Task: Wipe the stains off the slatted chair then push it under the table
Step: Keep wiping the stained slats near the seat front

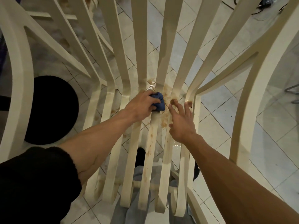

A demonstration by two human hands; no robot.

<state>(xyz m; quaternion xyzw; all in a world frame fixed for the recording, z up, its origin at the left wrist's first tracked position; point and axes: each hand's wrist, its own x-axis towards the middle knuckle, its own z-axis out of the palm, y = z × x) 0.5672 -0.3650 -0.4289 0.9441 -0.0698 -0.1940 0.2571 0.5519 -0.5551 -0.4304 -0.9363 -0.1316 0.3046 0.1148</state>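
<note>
Chair [167, 46]: cream, slatted, fills most of the frame from top to bottom. The back slats fan out toward the upper edge and the seat slats run down to the lower centre.

Floor [267, 151]: pale tiles, seen between the slats and at right.

Round black object [50, 110]: on the floor at centre left, beyond the chair's armrest. What it is cannot be told.

Black sleeve [35, 183]: lower left corner, pushed up the left forearm.

Left hand [140, 105]: at frame centre, fingers curled round a bunched blue cloth [159, 100], holding it against the seat where seat meets back.

Right hand [181, 122]: just right of the cloth, released, fingers spread, fingertips [173, 101] touching the slats.

Stains [165, 96]: brown smears on the slats between the two hands. Fainter spots trail down the middle seat slats.
</note>
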